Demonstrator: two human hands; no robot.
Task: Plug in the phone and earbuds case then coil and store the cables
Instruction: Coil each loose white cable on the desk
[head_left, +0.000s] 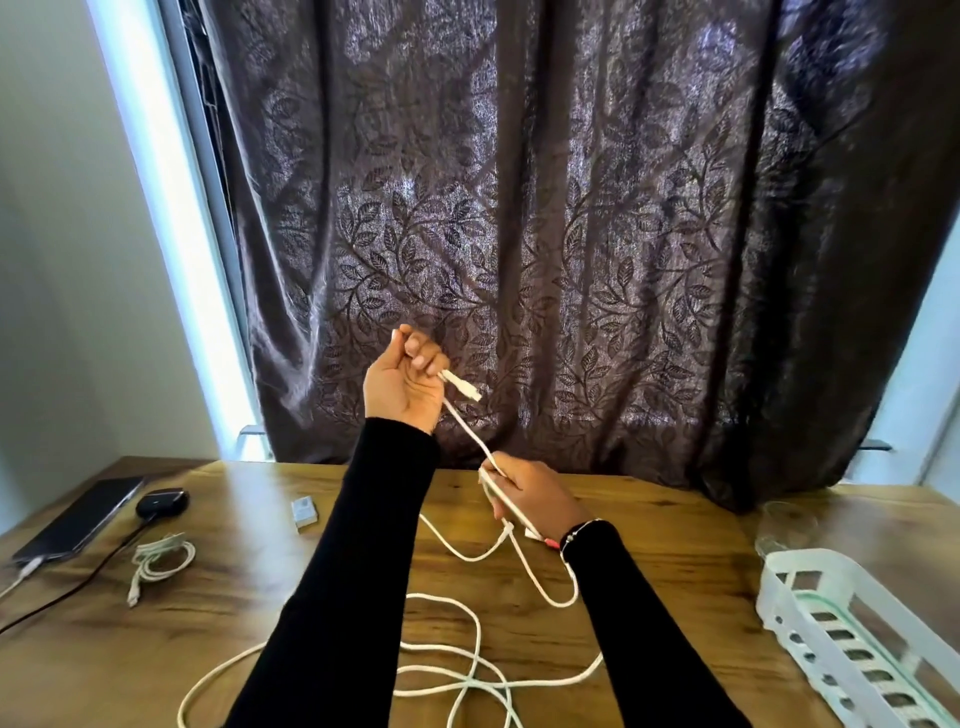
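Both arms, in black sleeves, reach forward over the wooden table (649, 525). The left hand (402, 382) is raised above the table edge at about 11 o'clock from the right one, palm turned toward the camera, fingers curled into a fist around the end of a white cable (467, 639). The cable's connector (462, 385) sticks out of the fist toward 4 o'clock, tilted downward.

From the fist the cable runs taut down toward 5 o'clock into the right hand (530, 493), which sits lower, just above the tabletop, back of the hand toward the camera, fingers closed around the cable with a loop of it lying along the palm side. A beaded bracelet (582, 532) circles the right wrist.

Below the right hand the cable drops in a small loop and spreads in loose, crossing curves over the table at 6 o'clock, between and under the forearms.

At 9 o'clock, on the table's left side, a dark phone (78, 517) lies flat with a cable at its near end; just beside it sits a black earbuds case (162, 502) with a dark lead running off toward 7 o'clock. Near them lies a coiled white cable (161, 561). A small white charger block (304, 512) rests at 10 o'clock from the right hand. At 4 o'clock a white slotted plastic basket (810, 613) stands on the table's right side. A dark leaf-patterned curtain (571, 234) hangs behind.
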